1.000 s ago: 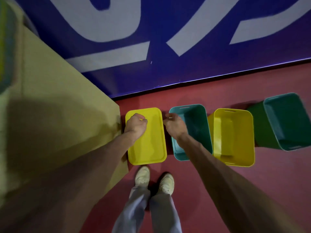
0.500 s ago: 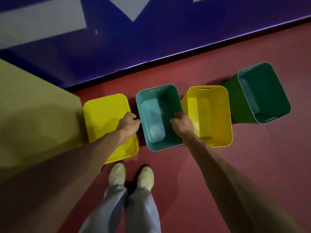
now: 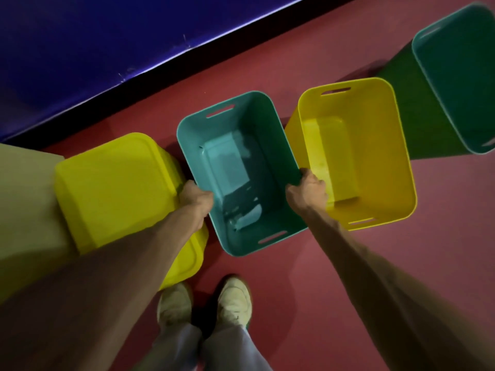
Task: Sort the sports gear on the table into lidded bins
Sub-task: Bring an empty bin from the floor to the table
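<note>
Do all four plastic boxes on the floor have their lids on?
No, only the left yellow plastic bin wears a lid; the teal plastic bin, the other yellow bin and the dark green bin stand open.

Bare forearms (image 3: pixel 361 263), pale grey trousers (image 3: pixel 227 349) and scuffed, cream-coloured shoes (image 3: pixel 234 301) are the person's visible parts.

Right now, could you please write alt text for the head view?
The left hand and right hand grip opposite rims of an open teal bin on a red floor, between a lidded yellow bin and an open yellow bin.
</note>
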